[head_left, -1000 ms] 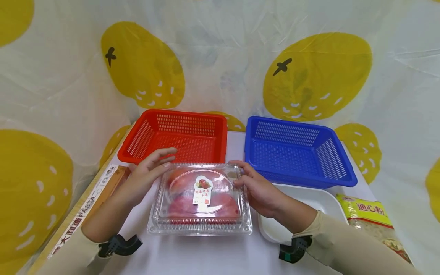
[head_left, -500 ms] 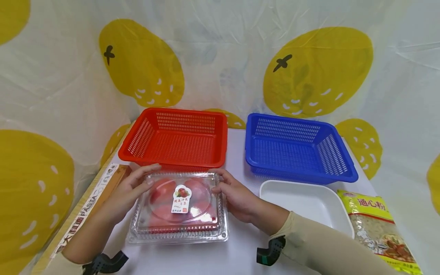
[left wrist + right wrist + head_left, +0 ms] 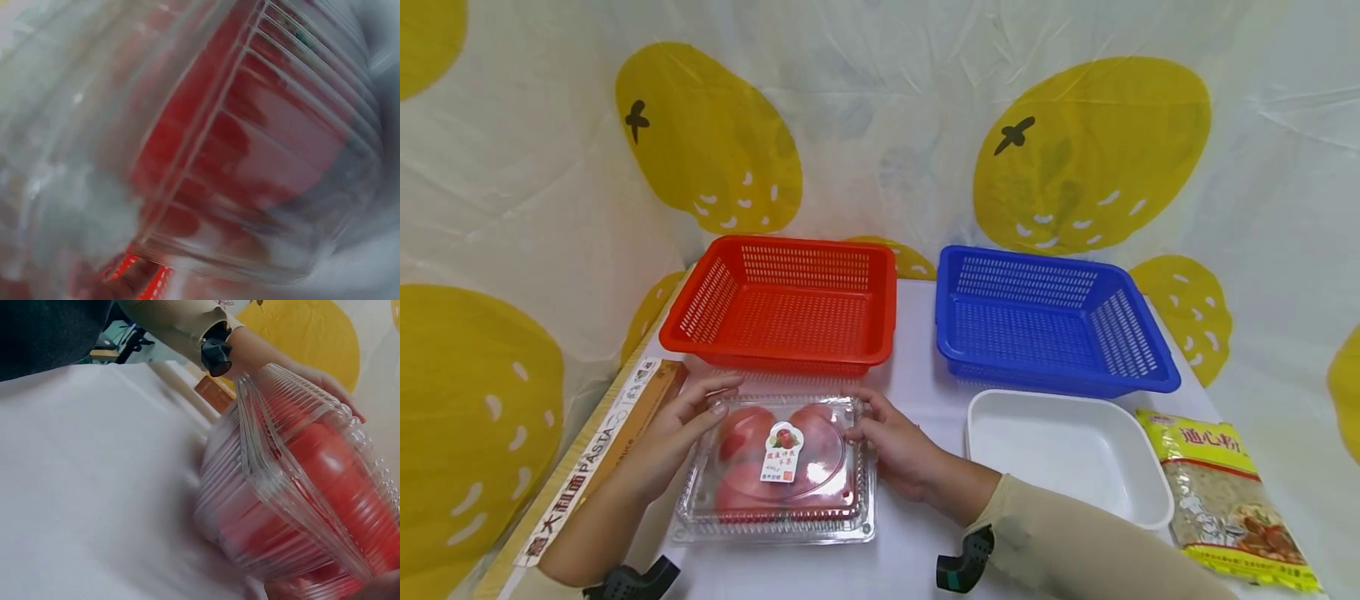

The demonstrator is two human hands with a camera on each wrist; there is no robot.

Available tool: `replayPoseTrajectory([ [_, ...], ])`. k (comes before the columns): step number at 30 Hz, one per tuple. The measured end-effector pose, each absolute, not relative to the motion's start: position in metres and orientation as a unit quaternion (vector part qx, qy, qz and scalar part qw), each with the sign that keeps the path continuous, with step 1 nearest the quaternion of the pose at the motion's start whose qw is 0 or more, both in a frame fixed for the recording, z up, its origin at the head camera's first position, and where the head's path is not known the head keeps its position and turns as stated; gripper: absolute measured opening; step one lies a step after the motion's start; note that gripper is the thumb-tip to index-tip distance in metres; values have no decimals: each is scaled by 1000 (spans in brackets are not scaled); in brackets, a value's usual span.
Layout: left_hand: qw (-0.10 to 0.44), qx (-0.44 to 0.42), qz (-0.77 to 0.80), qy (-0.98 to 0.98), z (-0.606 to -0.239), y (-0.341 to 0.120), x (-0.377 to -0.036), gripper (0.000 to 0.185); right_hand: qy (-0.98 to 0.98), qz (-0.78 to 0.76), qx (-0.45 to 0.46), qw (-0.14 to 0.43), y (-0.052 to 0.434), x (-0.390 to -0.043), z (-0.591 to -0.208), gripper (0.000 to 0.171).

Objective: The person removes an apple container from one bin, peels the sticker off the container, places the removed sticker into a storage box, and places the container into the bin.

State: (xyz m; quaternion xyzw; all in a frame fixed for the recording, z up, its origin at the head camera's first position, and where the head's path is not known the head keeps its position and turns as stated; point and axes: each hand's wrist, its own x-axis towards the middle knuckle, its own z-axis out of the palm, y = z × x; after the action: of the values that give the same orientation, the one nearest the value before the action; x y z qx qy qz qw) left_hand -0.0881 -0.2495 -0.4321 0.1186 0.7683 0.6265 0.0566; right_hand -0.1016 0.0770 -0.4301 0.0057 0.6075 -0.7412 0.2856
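Note:
A clear plastic clamshell box of red apples, with a white fruit label on its lid, is at the front centre. My left hand holds its far left corner, thumb by the lid edge and fingers behind. My right hand grips the far right corner, thumb on the lid and fingers round the back. In the right wrist view, the clamshell box looks tilted close over the white tabletop; whether it touches cannot be told. The blurred left wrist view shows its ribbed side and red apples inside.
A red basket stands just behind the box, and a blue basket is at the back right. Right of my right hand lie a white tray and a yellow macaroni bag. A long pasta box runs along the left edge.
Both hands have moved the clamshell box left and nearer to me, away from the red basket. My left fingers have drawn closer to its corner. The white tray is more exposed.

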Motion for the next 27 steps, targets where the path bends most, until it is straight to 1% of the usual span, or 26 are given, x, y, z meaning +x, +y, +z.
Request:
replayPoseTrajectory([
  [5, 58, 114, 625, 770, -433, -248, -89, 45, 599, -751, 14, 277, 75, -98, -435, 67],
  [10, 60, 104, 618, 777, -432, -247, -90, 45, 598, -750, 11, 283, 76, -98, -436, 67],
  [15, 64, 102, 611, 782, -432, -246, -91, 47, 617, -731, -4, 293, 80, -97, -432, 67],
  [19, 67, 99, 615, 779, -433, -245, -91, 48, 659, -694, -27, 289, 85, -98, -429, 67],
  [24, 79, 95, 622, 773, -435, -244, -91, 48, 732, -630, -70, 250, 93, -101, -421, 69],
  [27, 85, 92, 630, 767, -437, -245, -91, 47, 767, -593, -114, 217, 96, -103, -415, 66],
])
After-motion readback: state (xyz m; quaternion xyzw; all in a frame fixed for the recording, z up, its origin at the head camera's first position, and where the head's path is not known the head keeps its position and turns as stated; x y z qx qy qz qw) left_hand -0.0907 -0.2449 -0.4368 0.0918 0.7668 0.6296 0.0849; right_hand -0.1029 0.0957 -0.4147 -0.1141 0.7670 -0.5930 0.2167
